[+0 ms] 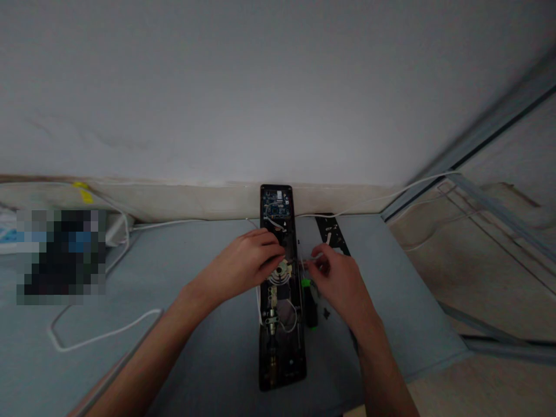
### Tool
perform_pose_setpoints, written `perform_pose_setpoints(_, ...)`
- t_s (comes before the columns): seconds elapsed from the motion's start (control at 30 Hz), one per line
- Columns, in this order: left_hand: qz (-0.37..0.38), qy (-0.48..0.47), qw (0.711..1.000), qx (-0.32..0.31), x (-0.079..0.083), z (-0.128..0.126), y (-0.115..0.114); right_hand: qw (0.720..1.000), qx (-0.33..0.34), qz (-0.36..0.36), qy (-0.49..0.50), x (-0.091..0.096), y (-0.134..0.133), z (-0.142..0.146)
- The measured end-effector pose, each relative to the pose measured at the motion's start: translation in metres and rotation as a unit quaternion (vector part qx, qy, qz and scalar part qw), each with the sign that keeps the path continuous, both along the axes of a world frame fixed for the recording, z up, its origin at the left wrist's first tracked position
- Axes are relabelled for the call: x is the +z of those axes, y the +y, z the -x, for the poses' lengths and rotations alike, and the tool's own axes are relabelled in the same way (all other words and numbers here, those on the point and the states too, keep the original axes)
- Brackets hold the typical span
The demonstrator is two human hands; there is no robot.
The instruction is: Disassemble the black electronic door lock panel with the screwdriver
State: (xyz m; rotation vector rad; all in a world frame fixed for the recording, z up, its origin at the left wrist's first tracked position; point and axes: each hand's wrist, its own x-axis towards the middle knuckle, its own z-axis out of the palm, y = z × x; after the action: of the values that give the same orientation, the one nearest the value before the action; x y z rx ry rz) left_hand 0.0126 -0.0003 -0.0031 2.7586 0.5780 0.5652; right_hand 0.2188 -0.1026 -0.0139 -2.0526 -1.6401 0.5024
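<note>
A long, narrow black housing [282, 370] lies open, pointing away from me, its inside facing up. Inside it are a circuit board [278, 202] at the far end, a round metal part [280, 271] near the middle and a metal mechanism [272, 318] nearer to me. Over its middle, my left hand [249, 258] has its fingers closed by the round part; what they hold, if anything, is hidden. Just right of the housing, my right hand [334, 278] pinches thin wires [304, 263] that run toward it. A looped white wire [295, 324] lies inside the housing.
A black tool-like piece with green ends [310, 310] and a small dark part [326, 313] lie right of the housing. Behind my right hand is a black plate [332, 229]. White cables [104, 337] cross the left side; a wall [278, 116] rises behind.
</note>
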Motion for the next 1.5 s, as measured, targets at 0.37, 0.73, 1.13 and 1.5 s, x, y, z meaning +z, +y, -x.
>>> perform_pose_setpoints(0.37, 0.004, -0.067, 0.995, 0.075, 0.001, 0.019, 0.015, 0.997, 0.042, -0.057, -0.035, 0.032, 0.045, 0.034)
perform_pose_setpoints(0.73, 0.009, -0.066, 0.994, 0.087, 0.013, 0.039, 0.021, 0.990, -0.032, -0.029, -0.136, 0.019, 0.063, 0.061)
perform_pose_setpoints(1.13, 0.017, -0.042, 0.996, 0.083, 0.023, 0.032, 0.008, 0.998, -0.012, -0.035, 0.046, 0.030, 0.040, 0.042)
perform_pose_setpoints(1.5, 0.023, -0.004, 0.999, 0.048, 0.028, 0.010, -0.018, 0.981, 0.033, 0.001, 0.192, 0.020, 0.001, 0.007)
